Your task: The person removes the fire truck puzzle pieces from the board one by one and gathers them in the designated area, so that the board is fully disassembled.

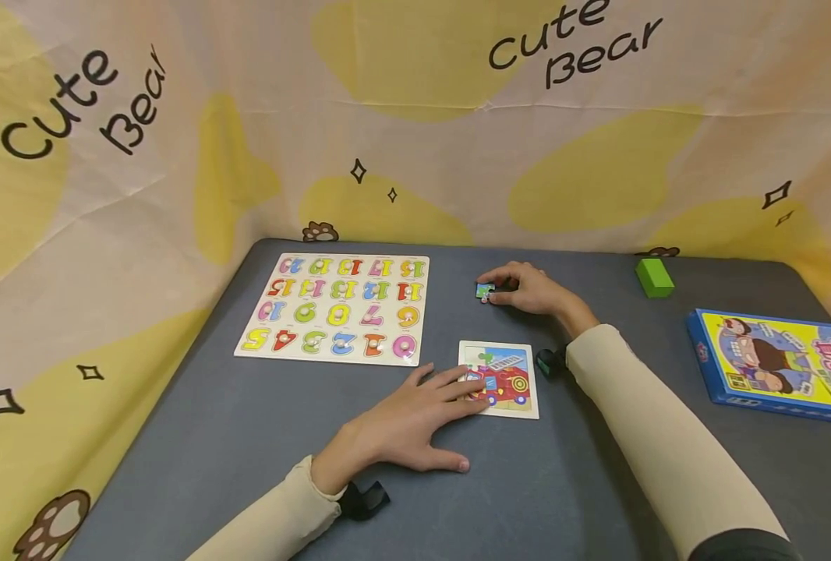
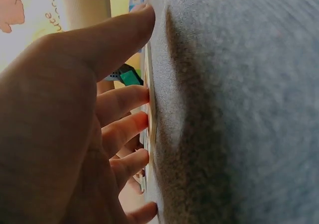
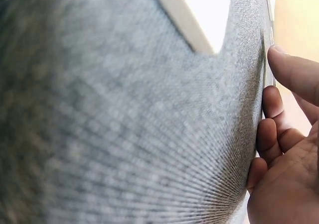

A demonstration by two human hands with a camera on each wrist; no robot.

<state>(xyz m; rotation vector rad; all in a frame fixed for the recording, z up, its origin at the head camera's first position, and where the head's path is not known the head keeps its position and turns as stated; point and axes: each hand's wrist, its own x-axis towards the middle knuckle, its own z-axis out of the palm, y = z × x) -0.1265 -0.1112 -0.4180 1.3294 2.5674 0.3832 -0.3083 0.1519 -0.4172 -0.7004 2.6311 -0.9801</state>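
Beyond a small picture puzzle [image 1: 514,366] showing a red fire truck, my right hand [image 1: 531,290] pinches a little blue-green jigsaw piece [image 1: 484,291] between thumb and forefinger, low at the tabletop. In the right wrist view the other fingers of that hand [image 3: 284,134] curl down to the grey surface. My left hand [image 1: 419,417] lies spread, its fingertips resting on the puzzle's left side and its thumb pointing right over the table. The left wrist view shows its fingers [image 2: 124,129] extended to the puzzle's edge.
A white number board [image 1: 331,309] with colourful digits lies at the back left. Toward the back right stands a green block [image 1: 655,278]. A blue and yellow box [image 1: 780,365] lies at the right. Printed cloth [image 1: 415,171] rises behind the grey table [image 1: 247,436].
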